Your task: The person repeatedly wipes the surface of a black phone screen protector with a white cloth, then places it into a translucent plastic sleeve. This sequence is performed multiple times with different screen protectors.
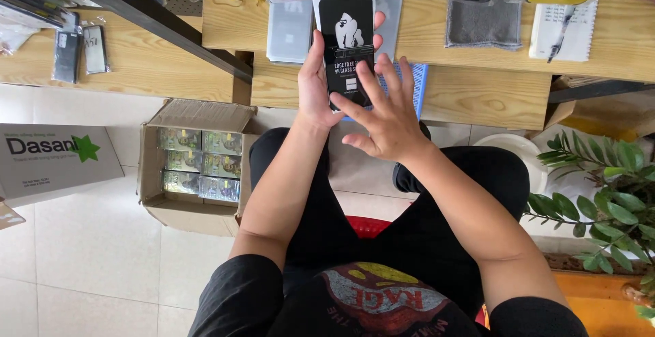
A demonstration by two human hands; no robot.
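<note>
My left hand (315,84) grips a flat black-and-white packet (348,16) with a dark phone-shaped item against it, held upright above my lap in front of a wooden table (477,95). My right hand (383,112) hovers over the lower part of the packet with fingers spread, fingertips touching or nearly touching it. I sit on a red stool (365,226), in black trousers and a black printed shirt.
An open cardboard box (194,166) of small packs stands on the tiled floor at left, beside a closed carton (54,159). On the table lie clear sleeves (290,33), a grey cloth (483,24), a notebook with pen (563,30). A leafy plant (607,194) stands at right.
</note>
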